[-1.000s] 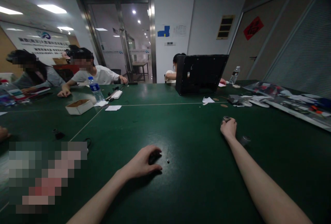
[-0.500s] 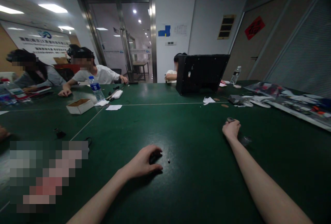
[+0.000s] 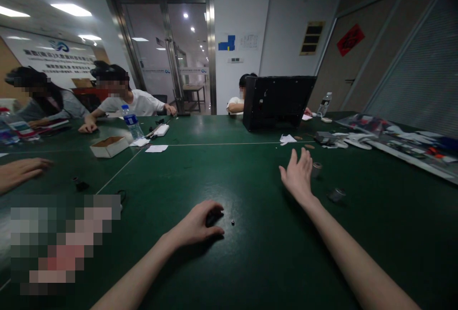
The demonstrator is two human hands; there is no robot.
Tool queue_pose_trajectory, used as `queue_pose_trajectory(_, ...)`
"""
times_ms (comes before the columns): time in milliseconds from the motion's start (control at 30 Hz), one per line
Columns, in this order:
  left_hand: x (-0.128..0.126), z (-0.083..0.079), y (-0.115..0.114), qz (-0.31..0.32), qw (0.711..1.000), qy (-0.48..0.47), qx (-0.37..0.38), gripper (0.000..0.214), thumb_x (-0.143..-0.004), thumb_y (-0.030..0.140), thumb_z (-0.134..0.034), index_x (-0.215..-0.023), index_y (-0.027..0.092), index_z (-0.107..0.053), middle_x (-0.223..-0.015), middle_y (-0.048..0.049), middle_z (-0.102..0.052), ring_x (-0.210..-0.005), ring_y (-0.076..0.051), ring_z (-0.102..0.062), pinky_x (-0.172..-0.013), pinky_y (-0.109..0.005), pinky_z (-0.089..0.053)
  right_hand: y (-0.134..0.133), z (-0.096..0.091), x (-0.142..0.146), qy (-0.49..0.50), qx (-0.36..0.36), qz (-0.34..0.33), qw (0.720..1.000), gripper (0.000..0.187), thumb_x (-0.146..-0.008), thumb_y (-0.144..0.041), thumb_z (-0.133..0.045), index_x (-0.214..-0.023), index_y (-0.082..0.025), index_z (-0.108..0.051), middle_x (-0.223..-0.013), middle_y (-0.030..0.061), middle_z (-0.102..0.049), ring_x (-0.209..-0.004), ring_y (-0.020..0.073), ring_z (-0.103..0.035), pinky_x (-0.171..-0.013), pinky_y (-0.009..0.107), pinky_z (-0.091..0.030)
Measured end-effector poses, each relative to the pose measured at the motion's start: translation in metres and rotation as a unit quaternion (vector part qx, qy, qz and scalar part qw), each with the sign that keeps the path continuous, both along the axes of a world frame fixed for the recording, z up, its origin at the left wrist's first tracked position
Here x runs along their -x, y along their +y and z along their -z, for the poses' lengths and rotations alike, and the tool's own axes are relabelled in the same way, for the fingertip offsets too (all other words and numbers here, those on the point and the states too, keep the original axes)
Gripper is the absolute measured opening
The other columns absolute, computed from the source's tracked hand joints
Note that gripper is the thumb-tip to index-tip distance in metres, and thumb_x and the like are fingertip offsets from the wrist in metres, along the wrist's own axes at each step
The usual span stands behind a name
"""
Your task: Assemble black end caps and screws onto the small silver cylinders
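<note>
My left hand [image 3: 196,224] rests on the green table [image 3: 250,272], its fingers and thumb curved apart, with nothing visible held between them. Just right of its fingertips lies a tiny black-and-white piece [image 3: 233,222], apart from the hand. Farther out, my right hand [image 3: 299,176] is open with fingers spread and holds nothing. Close to its right side stands a small greyish round container [image 3: 317,169]. A second small container, clear-looking and dark [image 3: 336,195], is nearer to me, right of my right wrist; the contents of both are too blurred to tell.
A black box [image 3: 279,102] stands at the back, with a person partly behind it. White papers and parts [image 3: 422,143] lie at right. On the left are a white open box [image 3: 109,146], a bottle [image 3: 132,124], a small black object [image 3: 80,184] and another person's hand [image 3: 25,172].
My right hand has let go of the small round container, opened and moved left. My left hand stays put. At far left another person's hand has come farther into view.
</note>
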State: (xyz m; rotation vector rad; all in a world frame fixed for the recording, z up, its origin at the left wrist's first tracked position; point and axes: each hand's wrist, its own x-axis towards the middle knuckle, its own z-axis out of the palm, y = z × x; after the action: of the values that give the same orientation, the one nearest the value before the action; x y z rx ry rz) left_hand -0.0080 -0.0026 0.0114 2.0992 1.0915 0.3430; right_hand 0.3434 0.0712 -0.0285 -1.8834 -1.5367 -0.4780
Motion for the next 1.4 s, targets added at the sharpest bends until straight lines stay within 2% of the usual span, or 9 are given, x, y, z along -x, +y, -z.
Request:
queue_pose_trajectory(167, -0.002, 0.001, 0.001, 0.007, 1.000, 0.000, -0.021, 0.051, -0.071, 0.041, -0.072, -0.114, 0.020, -0.056, -0.110, -0.0066, -0.058, -0.098, -0.024, -0.055, -0.085, -0.037, -0.044, -0.044, -0.035, 0.074, 0.033, 0.094, -0.198, 0.975, 0.051, -0.087, -0.032, -0.047, -0.133, -0.012, -0.039, -0.140, 0.0191, -0.035, -0.130, 0.0327, -0.032, -0.105, 0.049, -0.028)
queue_pose_trajectory(300, -0.003, 0.001, 0.000, 0.008, 1.000, 0.001, -0.030, 0.049, -0.071, 0.040, -0.071, -0.113, 0.020, -0.057, -0.107, -0.0070, -0.059, -0.095, -0.024, -0.055, -0.083, -0.036, -0.045, -0.065, -0.033, 0.103, 0.082, 0.308, -0.492, 0.810, 0.033, -0.085, -0.040, -0.055, -0.111, -0.020, -0.061, -0.108, 0.0071, -0.062, -0.099, 0.0199, -0.058, -0.089, 0.032, -0.044)
queue_pose_trajectory(367, -0.003, 0.001, 0.000, 0.008, 1.000, 0.005, -0.029, 0.048, -0.071, 0.041, -0.071, -0.113, 0.020, -0.057, -0.106, -0.0070, -0.059, -0.094, -0.024, -0.056, -0.082, -0.036, -0.046, -0.071, -0.027, 0.111, 0.084, 0.338, -0.528, 0.774, 0.033, -0.081, -0.042, -0.061, -0.107, -0.022, -0.064, -0.105, 0.0054, -0.062, -0.096, 0.0194, -0.058, -0.085, 0.031, -0.045)
queue_pose_trajectory(600, -0.004, 0.004, 0.002, 0.011, 0.999, -0.006, -0.031, 0.049, -0.070, 0.040, -0.072, -0.112, 0.019, -0.057, -0.107, -0.0069, -0.059, -0.097, -0.024, -0.055, -0.085, -0.036, -0.045, -0.060, -0.007, 0.114, 0.107, 0.298, -0.547, 0.775, 0.014, -0.083, -0.028, -0.058, -0.088, -0.018, -0.067, -0.088, 0.0031, -0.066, -0.082, 0.0149, -0.060, -0.076, 0.025, -0.045)
queue_pose_trajectory(667, -0.003, 0.003, 0.002, 0.010, 1.000, -0.002, -0.025, 0.049, -0.071, 0.040, -0.071, -0.113, 0.020, -0.056, -0.109, -0.0065, -0.059, -0.099, -0.024, -0.055, -0.085, -0.036, -0.044, -0.044, -0.009, 0.092, 0.118, 0.282, -0.508, 0.805, 0.016, -0.085, -0.028, -0.056, -0.091, -0.019, -0.067, -0.088, 0.0024, -0.067, -0.080, 0.0142, -0.061, -0.075, 0.025, -0.046)
queue_pose_trajectory(767, -0.001, 0.001, 0.001, 0.007, 1.000, 0.005, -0.009, 0.049, -0.073, 0.042, -0.070, -0.115, 0.021, -0.055, -0.113, -0.0061, -0.057, -0.102, -0.024, -0.054, -0.086, -0.036, -0.045, -0.014, -0.019, 0.031, 0.106, 0.185, -0.291, 0.933, 0.016, -0.082, -0.029, -0.056, -0.088, -0.022, -0.069, -0.089, 0.0008, -0.069, -0.080, 0.0157, -0.063, -0.076, 0.027, -0.048)
queue_pose_trajectory(867, 0.000, 0.001, 0.001, 0.007, 1.000, 0.008, -0.007, 0.050, -0.072, 0.043, -0.071, -0.115, 0.021, -0.055, -0.113, -0.0057, -0.057, -0.101, -0.023, -0.054, -0.086, -0.036, -0.045, 0.008, -0.031, -0.047, 0.117, 0.111, -0.126, 0.979, 0.025, -0.084, -0.029, -0.048, -0.097, -0.019, -0.067, -0.098, 0.0078, -0.068, -0.087, 0.0223, -0.062, -0.082, 0.036, -0.047)
queue_pose_trajectory(1067, 0.000, 0.004, 0.002, 0.007, 1.000, -0.004, -0.021, 0.048, -0.072, 0.040, -0.071, -0.114, 0.021, -0.056, -0.112, -0.0054, -0.058, -0.100, -0.023, -0.055, -0.087, -0.036, -0.045, 0.015, -0.025, -0.149, 0.125, 0.094, 0.060, 0.986, 0.028, -0.078, -0.029, -0.050, -0.094, -0.016, -0.069, -0.092, 0.0138, -0.069, -0.082, 0.0295, -0.063, -0.073, 0.040, -0.046)
queue_pose_trajectory(1400, 0.000, 0.006, 0.002, 0.003, 1.000, 0.005, -0.021, 0.049, -0.074, 0.041, -0.069, -0.116, 0.021, -0.055, -0.115, -0.0067, -0.057, -0.104, -0.024, -0.053, -0.089, -0.037, -0.044, 0.025, 0.007, -0.173, 0.120, 0.119, 0.059, 0.984, 0.025, -0.077, -0.031, -0.053, -0.092, -0.021, -0.070, -0.092, 0.0087, -0.071, -0.083, 0.0264, -0.063, -0.072, 0.035, -0.045)
